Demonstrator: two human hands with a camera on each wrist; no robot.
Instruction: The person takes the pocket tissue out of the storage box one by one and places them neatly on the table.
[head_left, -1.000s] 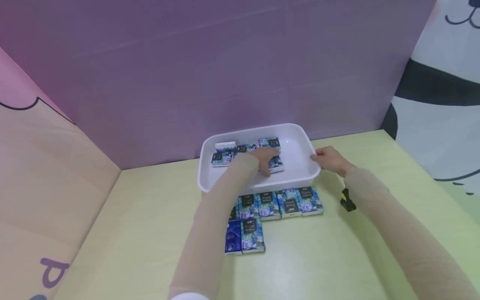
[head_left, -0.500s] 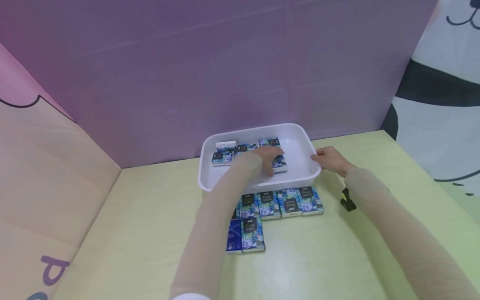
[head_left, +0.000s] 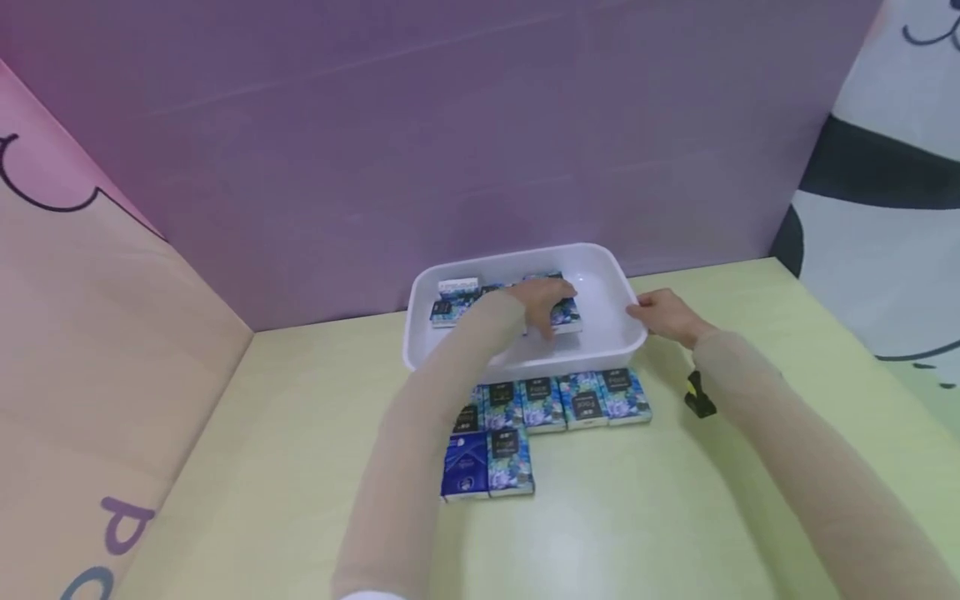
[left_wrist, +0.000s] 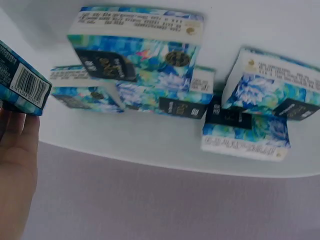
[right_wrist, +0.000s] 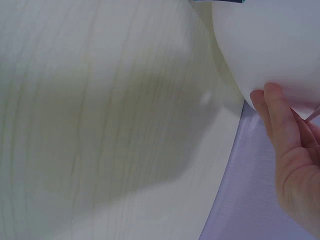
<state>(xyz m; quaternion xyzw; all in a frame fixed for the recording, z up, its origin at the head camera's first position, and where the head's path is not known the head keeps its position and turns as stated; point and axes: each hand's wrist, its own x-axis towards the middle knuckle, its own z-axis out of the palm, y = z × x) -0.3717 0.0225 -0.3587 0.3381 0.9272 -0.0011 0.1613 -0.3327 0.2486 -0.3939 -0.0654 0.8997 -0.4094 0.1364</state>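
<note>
A white plastic tray (head_left: 555, 367) stands near the back of the table, with several blue floral tissue packs (left_wrist: 135, 55) inside it. My left hand (head_left: 542, 300) reaches into the tray and holds one tissue pack (left_wrist: 25, 82), whose barcode end faces the left wrist camera. In that view only part of the hand shows at the left edge, fingers against the pack. My right hand (head_left: 666, 315) pinches the right rim of the tray, thumb and fingers on either side of its wall (right_wrist: 265, 55). The left forearm hides part of the tray's front left.
Right in front of the tray lies a row of floral tissue packs (head_left: 585, 400) on the pale wooden table (head_left: 600, 533). Nearer are a plain dark blue pack (head_left: 467, 467) and another floral one (head_left: 510, 462). A small black and yellow object (head_left: 700, 398) lies under the right forearm.
My left hand has shifted slightly right and farther back inside the tray, along with the pack. The right hand keeps its hold on the rim. The head view has tilted slightly.
</note>
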